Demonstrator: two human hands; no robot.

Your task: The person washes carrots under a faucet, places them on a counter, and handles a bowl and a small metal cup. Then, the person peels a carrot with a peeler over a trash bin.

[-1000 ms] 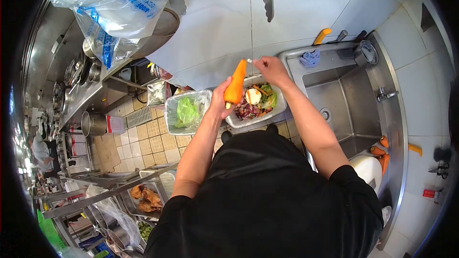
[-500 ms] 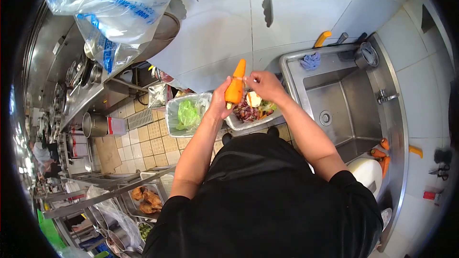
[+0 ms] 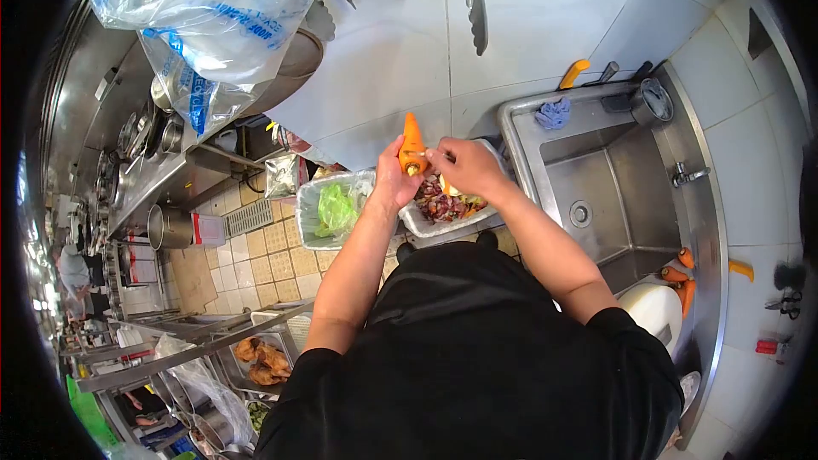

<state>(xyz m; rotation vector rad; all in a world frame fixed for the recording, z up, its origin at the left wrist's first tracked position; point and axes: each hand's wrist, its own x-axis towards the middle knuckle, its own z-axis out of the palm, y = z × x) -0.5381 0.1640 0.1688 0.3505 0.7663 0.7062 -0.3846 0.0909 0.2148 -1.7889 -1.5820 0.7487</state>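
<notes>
An orange carrot (image 3: 412,143), its tip pointing up and away from me, is held in my left hand (image 3: 392,175). My right hand (image 3: 465,166) is closed around a small pale tool, mostly hidden by the fingers, against the carrot's right side near its thick end. Beneath both hands is a lined bin (image 3: 422,227) with red and orange scraps (image 3: 443,206) and a white piece partly behind my right hand. To its left, another lined bin (image 3: 317,242) holds green leaves (image 3: 335,209).
A metal sink (image 3: 588,175) lies to the right, with a blue cloth (image 3: 553,113) on its rim and several carrots (image 3: 674,273) beside it. A plastic bag (image 3: 213,17) hangs at upper left. Tongs (image 3: 470,0) hang above. A tray of cooked poultry (image 3: 262,359) is at lower left.
My right hand has moved down along the carrot, from its tip to the thick end. The carrot has shifted slightly left, and its thick end now faces me more.
</notes>
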